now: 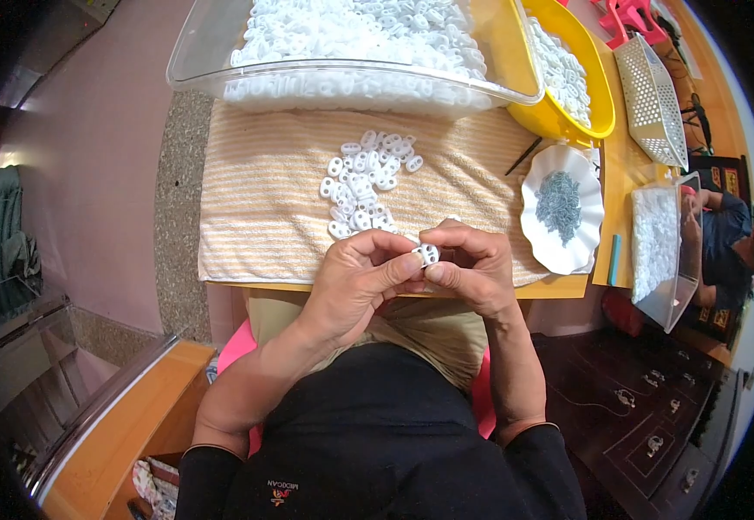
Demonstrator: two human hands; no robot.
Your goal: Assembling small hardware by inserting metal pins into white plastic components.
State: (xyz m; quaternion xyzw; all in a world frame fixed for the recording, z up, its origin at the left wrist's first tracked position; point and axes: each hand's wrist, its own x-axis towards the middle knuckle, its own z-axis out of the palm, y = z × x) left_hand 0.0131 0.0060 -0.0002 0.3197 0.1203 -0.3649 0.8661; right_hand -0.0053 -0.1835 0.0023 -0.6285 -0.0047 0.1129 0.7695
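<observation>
My left hand point(355, 282) and my right hand point(472, 269) meet at the near edge of the table, fingertips pinched together on one small white plastic piece point(427, 253) with two holes. Just beyond my hands, a loose pile of the same white pieces point(364, 182) lies on a striped beige towel point(256, 199). A white scalloped dish point(589, 234) holding several small grey metal bits point(559, 204) sits to the right of my right hand.
A clear plastic tub point(212, 43) full of white pieces stands at the back. A yellow bowl point(598, 87) of more pieces, a white perforated basket point(654, 100) and a second clear tub point(667, 251) are on the right. Another person's sleeve point(728, 234) shows at far right.
</observation>
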